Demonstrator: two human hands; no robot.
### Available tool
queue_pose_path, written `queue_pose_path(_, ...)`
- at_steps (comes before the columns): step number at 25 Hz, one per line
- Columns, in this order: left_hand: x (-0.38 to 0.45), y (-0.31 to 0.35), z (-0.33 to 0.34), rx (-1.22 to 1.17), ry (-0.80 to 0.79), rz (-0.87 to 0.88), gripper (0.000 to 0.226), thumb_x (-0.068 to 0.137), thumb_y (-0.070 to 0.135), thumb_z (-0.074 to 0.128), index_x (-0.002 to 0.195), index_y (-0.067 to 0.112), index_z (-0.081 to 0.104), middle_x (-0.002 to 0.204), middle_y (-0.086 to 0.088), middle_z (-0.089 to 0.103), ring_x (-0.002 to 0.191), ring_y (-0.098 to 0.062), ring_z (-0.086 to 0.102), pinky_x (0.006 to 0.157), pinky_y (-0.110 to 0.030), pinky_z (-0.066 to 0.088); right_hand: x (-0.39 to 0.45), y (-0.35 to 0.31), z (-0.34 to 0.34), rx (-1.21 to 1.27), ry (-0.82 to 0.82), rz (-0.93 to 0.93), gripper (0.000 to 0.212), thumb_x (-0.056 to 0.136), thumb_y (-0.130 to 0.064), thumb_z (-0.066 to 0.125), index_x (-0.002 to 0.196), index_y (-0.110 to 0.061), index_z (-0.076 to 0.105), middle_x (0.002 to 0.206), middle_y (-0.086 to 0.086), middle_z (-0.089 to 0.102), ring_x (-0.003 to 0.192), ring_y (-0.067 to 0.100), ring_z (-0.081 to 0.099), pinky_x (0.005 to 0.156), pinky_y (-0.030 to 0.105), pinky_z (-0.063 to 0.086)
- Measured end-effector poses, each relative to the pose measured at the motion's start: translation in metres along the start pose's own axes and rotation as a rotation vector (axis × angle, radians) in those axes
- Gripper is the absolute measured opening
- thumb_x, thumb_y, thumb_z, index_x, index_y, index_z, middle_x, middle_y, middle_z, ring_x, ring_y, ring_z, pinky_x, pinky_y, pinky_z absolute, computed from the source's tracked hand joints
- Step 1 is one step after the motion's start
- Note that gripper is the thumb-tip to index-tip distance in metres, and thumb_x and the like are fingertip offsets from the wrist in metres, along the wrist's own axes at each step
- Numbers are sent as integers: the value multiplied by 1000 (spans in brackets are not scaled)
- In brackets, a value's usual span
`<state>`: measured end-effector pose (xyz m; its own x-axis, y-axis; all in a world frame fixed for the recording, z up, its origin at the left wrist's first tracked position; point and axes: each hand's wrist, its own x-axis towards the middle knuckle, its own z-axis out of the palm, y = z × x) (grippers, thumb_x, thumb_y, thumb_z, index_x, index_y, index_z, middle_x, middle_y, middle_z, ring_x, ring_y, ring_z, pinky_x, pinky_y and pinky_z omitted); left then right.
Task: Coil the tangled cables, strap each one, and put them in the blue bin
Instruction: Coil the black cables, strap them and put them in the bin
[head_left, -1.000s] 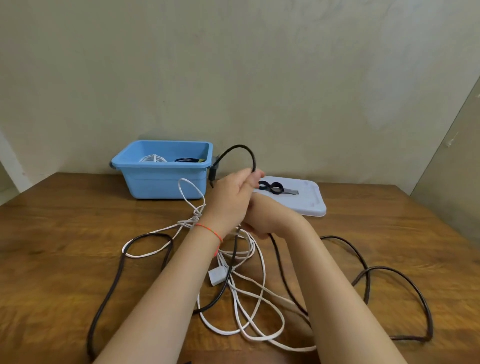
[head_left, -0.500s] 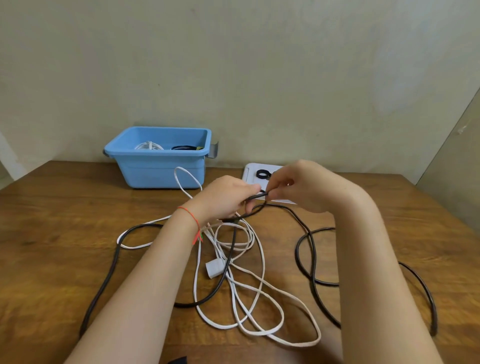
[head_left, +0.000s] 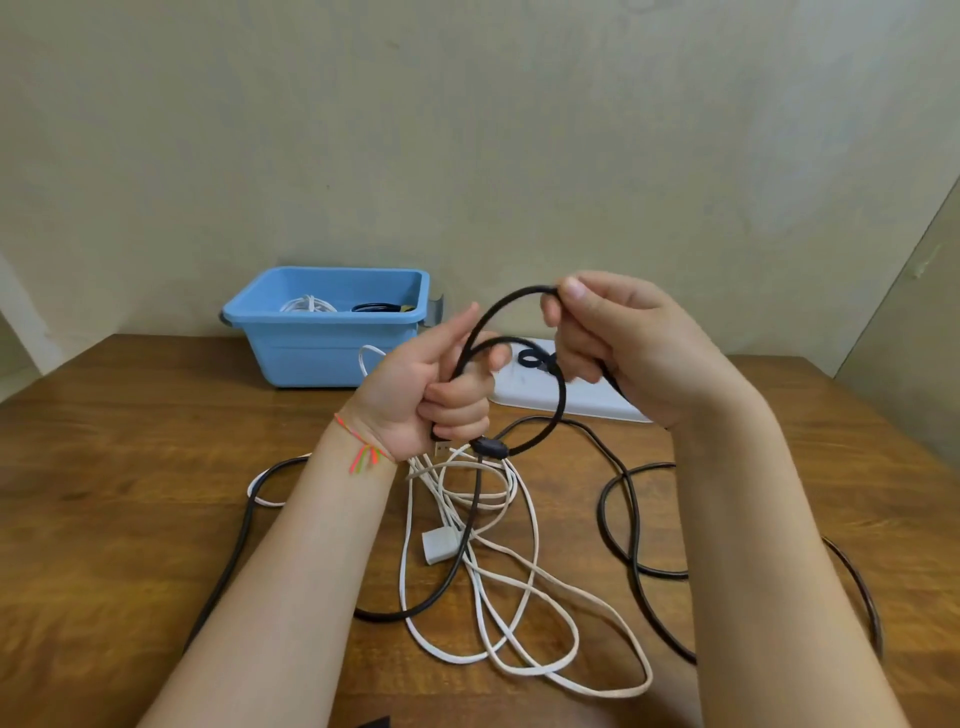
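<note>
A long black cable (head_left: 631, 525) trails over the wooden table and rises into both hands above the table's middle. My left hand (head_left: 436, 395) grips a small loop of the cable in its fist, a dark bead on the cable hanging just below. My right hand (head_left: 623, 345) pinches a second, higher loop between thumb and fingers. Under my hands a white flat cable (head_left: 524, 587) lies tangled on the table with its white plug beside it. The blue bin (head_left: 332, 332) stands at the back left and holds a coiled white cable and a coiled black one.
A white tray (head_left: 571, 400) behind my hands carries black straps (head_left: 530, 358), partly hidden by my right hand. The wall runs close behind the bin and tray. The black cable's slack loops out to the table's left and right sides.
Both hands rose from near the table. My right hand drew more black cable up and formed a second loop beside the one in my left hand.
</note>
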<state>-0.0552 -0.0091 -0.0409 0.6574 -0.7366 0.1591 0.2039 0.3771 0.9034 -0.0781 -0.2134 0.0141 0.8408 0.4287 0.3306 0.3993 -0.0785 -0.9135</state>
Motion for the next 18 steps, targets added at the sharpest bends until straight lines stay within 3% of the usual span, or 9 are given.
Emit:
queue_pose_path(2, 2, 1, 2, -129, -1, 79, 42, 101, 42, 33, 85, 14, 59, 43, 9, 16, 33, -7, 12, 36, -19, 21, 8, 6, 7, -38, 193, 60, 36, 103, -31, 48, 78, -10, 62, 49, -1, 33, 44, 17, 33, 49, 27, 34)
queue_pose_path(6, 8, 2, 1, -437, 4, 171, 32, 104, 32, 35, 86, 11, 51, 51, 8, 26, 39, -5, 21, 40, -17, 27, 17, 16, 16, -470, 406, 106, 51, 98, -44, 54, 72, -1, 58, 45, -7, 37, 41, 9, 33, 43, 19, 27)
queue_pose_path(8, 11, 2, -1, -558, 183, 207, 31, 104, 28, 38, 82, 10, 51, 49, 8, 29, 37, -6, 22, 37, -17, 24, 17, 22, 8, -632, 349, 172, 41, 98, -42, 54, 80, -6, 62, 54, -10, 50, 49, 9, 42, 49, 23, 32)
queue_pose_path(11, 10, 1, -12, -668, 573, 270, 34, 104, 25, 41, 74, 12, 49, 45, 8, 27, 32, -7, 22, 33, -19, 20, 11, 29, -15, -806, 202, 333, 5, 97, -20, 54, 95, -20, 59, 87, -1, 63, 76, 19, 57, 59, 28, 42)
queue_pose_path(12, 8, 1, -16, -674, 658, 286, 35, 104, 25, 41, 72, 13, 48, 44, 8, 27, 31, -7, 21, 33, -19, 19, 8, 29, -21, -842, 203, 368, 11, 95, -12, 52, 97, -21, 59, 93, -1, 62, 83, 20, 57, 59, 26, 42)
queue_pose_path(14, 5, 3, -20, -679, 738, 315, 37, 104, 26, 41, 71, 13, 49, 43, 8, 27, 31, -7, 21, 32, -19, 18, 4, 27, -32, -890, 265, 390, 16, 93, -6, 53, 99, -19, 61, 98, 1, 61, 87, 20, 55, 59, 24, 40)
queue_pose_path(18, 7, 5, -11, -571, 709, 394, 33, 104, 28, 43, 76, 13, 51, 47, 8, 29, 35, -6, 23, 35, -19, 22, 5, 28, -26, -1029, 349, 397, 13, 91, -4, 57, 90, -10, 68, 95, 10, 66, 86, 27, 60, 71, 34, 52)
